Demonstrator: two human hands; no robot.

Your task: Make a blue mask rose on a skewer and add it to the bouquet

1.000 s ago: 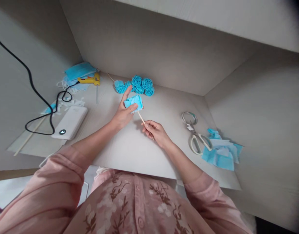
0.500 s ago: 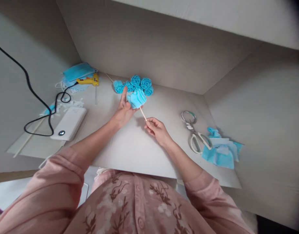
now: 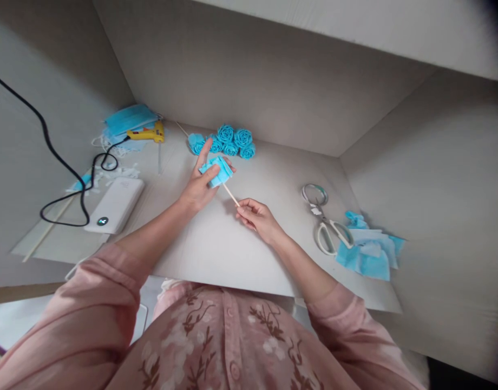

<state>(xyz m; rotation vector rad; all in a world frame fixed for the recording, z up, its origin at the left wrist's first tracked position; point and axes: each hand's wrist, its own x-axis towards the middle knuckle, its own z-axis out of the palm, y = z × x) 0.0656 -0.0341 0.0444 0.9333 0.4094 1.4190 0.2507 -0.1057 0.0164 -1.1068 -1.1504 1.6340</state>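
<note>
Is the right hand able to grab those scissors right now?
Probably, though the right hand would first have to let go of the thin stick it pinches. The scissors lie off to its right, and nothing stands in between, so the way looks open.

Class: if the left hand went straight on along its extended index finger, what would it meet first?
Probably the blue flowers beyond the left hand, though depth is unclear; it could pass above them.

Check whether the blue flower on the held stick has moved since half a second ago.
Yes. Against the unmoved cluster of blue roses behind it, the blue flower has shifted left and slightly down in the view.
</note>
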